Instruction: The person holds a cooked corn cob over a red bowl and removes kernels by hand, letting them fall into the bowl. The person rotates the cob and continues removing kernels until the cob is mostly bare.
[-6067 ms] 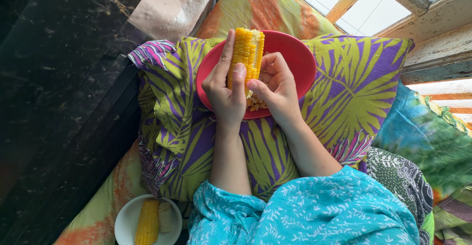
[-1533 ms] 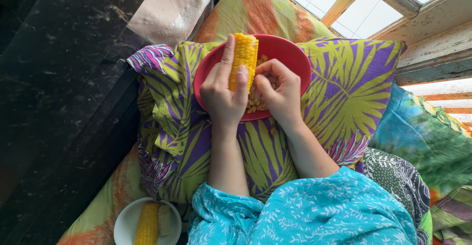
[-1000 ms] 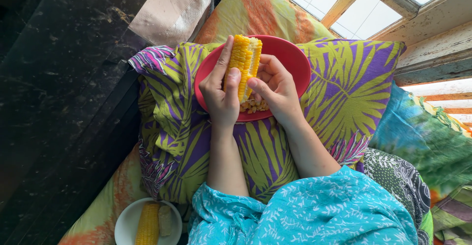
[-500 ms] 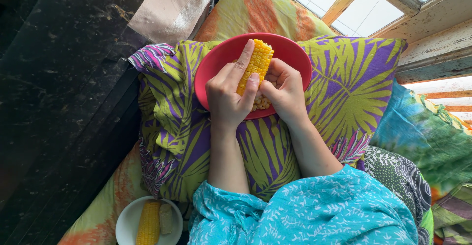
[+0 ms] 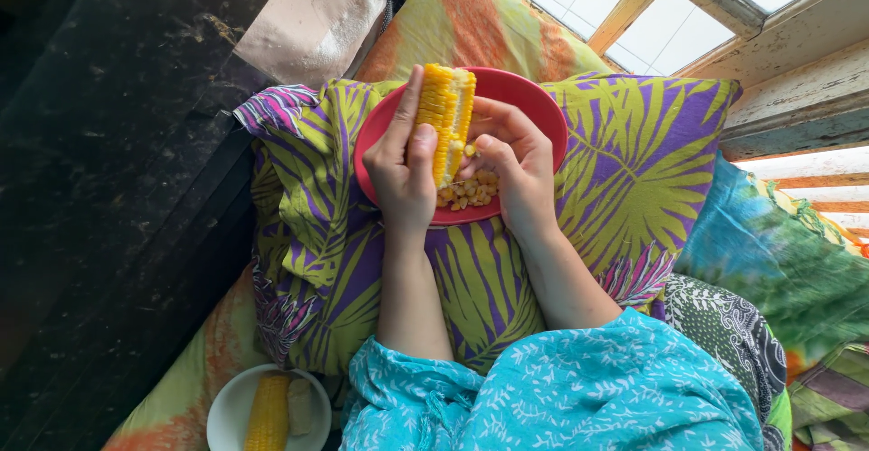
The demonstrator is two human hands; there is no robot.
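Left hand [image 5: 405,172] clamps the yellow corn cob [image 5: 444,116]; right hand [image 5: 512,163] pinches kernels; strays could bounce off the round red plastic plate [image 5: 536,107].

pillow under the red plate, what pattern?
The pillow has lime-green palm leaves on purple, with striped purple edges. The head view, the only one, shows it under the red plate.

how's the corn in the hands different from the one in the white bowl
The corn cob over the red plate is gripped by the left hand, with the right hand beside it, and has bare strips where kernels are gone. The cob in the white bowl lies untouched and looks full. The held cob has loose kernels under it; the bowl one doesn't. Both are yellow.
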